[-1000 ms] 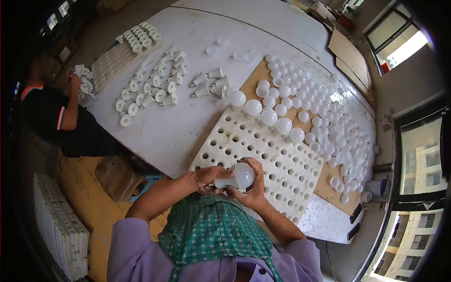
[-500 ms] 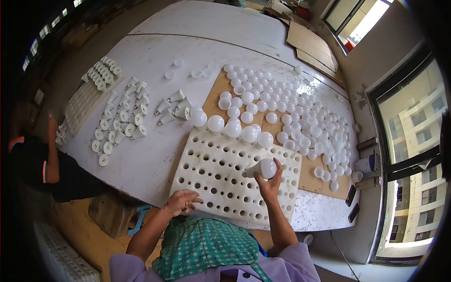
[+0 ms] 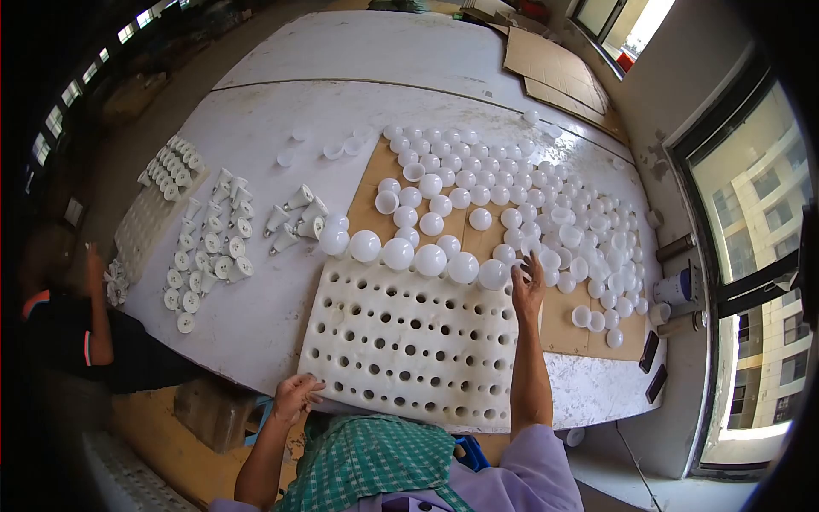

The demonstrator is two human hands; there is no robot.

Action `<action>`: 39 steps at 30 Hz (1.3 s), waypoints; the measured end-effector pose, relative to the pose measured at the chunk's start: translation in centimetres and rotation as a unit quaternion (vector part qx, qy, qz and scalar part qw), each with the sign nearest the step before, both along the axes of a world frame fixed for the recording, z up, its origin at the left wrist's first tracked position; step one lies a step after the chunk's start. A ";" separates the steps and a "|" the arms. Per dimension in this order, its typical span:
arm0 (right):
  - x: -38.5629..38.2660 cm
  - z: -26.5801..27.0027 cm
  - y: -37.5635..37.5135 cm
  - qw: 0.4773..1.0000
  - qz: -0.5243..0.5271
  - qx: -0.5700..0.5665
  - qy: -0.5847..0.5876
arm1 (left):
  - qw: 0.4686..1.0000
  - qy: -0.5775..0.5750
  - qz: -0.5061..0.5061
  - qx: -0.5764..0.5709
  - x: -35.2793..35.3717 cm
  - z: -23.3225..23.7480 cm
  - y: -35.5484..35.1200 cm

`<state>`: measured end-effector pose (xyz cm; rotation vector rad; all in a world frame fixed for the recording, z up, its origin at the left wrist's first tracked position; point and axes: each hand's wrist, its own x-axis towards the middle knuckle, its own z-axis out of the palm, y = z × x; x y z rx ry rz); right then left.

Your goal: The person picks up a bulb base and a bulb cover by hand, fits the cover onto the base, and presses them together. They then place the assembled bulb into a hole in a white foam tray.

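Observation:
A white foam tray (image 3: 384, 358) with rows of round holes lies before me. Along its far edge stands a row of white bulbs, the end bulb (image 3: 493, 274) at the right. My right hand (image 3: 528, 290) is just right of that bulb, fingers apart and curved. A white dome shows partly between its fingertips; contact cannot be made out. My left hand (image 3: 295, 398) is at the tray's near left corner, fingers loosely bent and apart, holding nothing visible. Many white domes (image 3: 479, 219) rest on brown cardboard (image 3: 367, 192) beyond the tray.
White lamp bases (image 3: 239, 228) lie in groups to the left, with a second foam tray (image 3: 141, 218) beyond them. A few loose translucent cups (image 3: 333, 151) sit farther back. Another person's arm (image 3: 100, 311) is at the left table edge. Two dark phones (image 3: 653, 367) lie at right.
The bulb my right hand held over the tray now appears to stand at the row's right end. That hand has moved away and to the right. My left hand has drawn back to the tray's corner.

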<state>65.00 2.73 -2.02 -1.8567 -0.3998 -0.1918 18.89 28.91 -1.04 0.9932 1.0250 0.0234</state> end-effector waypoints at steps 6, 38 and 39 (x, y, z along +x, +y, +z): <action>8.0 -1.5 -1.8 0.875 -0.007 -0.479 0.076 | 0.995 0.048 0.009 0.086 -1.1 -0.4 0.1; -31.4 2.5 -4.3 0.899 0.198 -0.035 0.390 | 0.699 0.326 -0.154 0.618 6.4 -9.7 30.7; -31.6 1.8 -5.0 0.899 0.213 -0.057 0.378 | 0.701 0.314 -0.150 0.622 6.6 -10.1 30.9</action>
